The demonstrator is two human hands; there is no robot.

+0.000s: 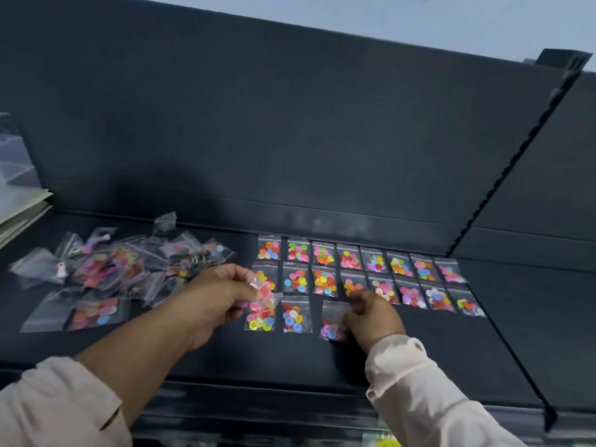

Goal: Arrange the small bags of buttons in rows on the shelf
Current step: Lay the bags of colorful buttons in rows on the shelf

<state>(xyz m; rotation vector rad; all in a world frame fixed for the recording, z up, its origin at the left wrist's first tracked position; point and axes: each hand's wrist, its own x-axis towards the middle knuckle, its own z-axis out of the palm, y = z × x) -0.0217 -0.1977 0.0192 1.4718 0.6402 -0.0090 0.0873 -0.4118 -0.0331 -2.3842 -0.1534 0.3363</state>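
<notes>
Clear bags of coloured buttons [350, 260] lie in rows on the shelf [387, 366], a loose pile [122, 269] at left. Left hand [219, 295] pinches a pink-button bag [263, 290]; right hand [371, 317] pinches a purple-button bag [331, 322] in the third row.

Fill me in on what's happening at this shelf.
A person is laying small bags of buttons in rows on a dark shelf. Two full rows lie at the back, and a third row is started in front. The right hand pinches that row's purple-button bag; the left hand holds a pink-button bag. A loose pile of bags waits at the left.
</notes>
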